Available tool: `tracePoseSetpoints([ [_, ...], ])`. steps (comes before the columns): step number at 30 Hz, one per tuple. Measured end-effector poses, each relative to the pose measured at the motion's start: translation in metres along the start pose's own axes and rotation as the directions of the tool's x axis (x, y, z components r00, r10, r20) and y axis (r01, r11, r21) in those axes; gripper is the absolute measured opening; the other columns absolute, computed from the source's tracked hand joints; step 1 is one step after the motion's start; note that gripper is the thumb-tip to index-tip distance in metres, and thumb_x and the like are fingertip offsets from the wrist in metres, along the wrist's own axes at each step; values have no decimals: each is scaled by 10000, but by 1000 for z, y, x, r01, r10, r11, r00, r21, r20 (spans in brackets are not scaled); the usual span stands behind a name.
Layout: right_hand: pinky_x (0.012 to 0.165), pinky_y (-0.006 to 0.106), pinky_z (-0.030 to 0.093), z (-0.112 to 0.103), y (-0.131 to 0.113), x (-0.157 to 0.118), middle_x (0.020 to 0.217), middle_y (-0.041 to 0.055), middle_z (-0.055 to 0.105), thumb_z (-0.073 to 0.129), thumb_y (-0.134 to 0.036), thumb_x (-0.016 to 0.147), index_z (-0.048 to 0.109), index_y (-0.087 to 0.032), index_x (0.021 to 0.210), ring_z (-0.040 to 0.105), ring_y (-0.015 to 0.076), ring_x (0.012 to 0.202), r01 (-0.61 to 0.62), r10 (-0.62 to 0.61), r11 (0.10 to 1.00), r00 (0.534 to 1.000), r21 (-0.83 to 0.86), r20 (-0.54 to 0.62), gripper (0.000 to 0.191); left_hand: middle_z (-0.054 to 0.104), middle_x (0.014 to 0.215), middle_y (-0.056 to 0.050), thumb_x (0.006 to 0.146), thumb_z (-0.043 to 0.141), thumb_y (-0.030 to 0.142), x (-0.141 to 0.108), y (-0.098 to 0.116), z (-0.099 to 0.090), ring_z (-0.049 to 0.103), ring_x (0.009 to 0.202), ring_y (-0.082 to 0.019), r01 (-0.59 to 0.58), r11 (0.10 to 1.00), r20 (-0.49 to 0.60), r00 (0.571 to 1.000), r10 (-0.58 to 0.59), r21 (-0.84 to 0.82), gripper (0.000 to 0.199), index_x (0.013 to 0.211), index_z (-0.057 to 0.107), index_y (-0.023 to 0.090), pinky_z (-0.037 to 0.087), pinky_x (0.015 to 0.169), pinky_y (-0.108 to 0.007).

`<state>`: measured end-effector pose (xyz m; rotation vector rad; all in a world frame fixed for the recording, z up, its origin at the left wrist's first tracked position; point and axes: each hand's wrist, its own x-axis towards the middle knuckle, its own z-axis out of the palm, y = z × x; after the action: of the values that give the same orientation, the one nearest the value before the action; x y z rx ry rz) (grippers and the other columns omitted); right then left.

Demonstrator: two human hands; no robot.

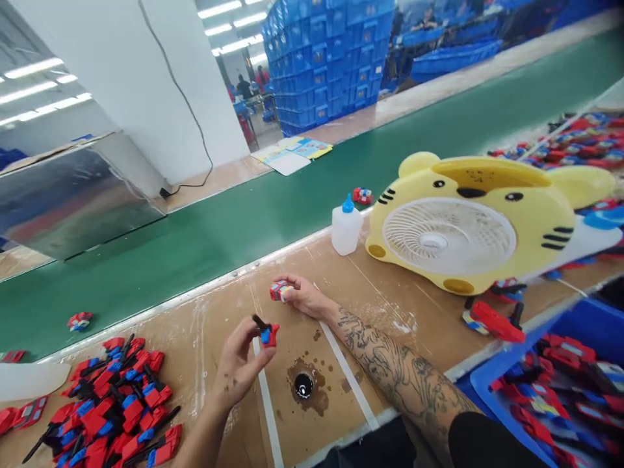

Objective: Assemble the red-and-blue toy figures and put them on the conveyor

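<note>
Near the middle of the bench, my left hand [238,364] pinches a small red and blue part [269,335] with a black stick on it. Farther forward and to the right, my right hand [305,297] has its fingers around a red, grey and white block-like piece [279,290]. The two held pieces are apart. Below them a small round cup of dark liquid [303,386] sits among brown stains on the bench. A pile of red, blue and black parts [114,406] lies left of my left hand.
A green conveyor belt [219,224] runs behind the bench [195,351], with a red piece [80,321] on it. A white bottle [346,227] and yellow fan [453,224] stand beyond my right hand. A blue bin [492,396] of red pieces is at right.
</note>
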<state>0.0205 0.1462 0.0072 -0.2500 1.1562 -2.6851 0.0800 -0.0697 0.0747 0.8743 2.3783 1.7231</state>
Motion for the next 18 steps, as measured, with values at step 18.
tracePoseSetpoints([
  [18, 807, 313, 506, 4, 10, -2, 985, 44, 712, 920, -401, 592, 627, -221, 1081, 666, 214, 892, 108, -123, 907, 992, -406, -12, 599, 730, 1132, -136, 739, 798, 400, 43, -57, 18, 688, 1044, -290, 197, 905, -217, 931, -293, -376, 520, 1169, 673, 137, 535, 964, -410],
])
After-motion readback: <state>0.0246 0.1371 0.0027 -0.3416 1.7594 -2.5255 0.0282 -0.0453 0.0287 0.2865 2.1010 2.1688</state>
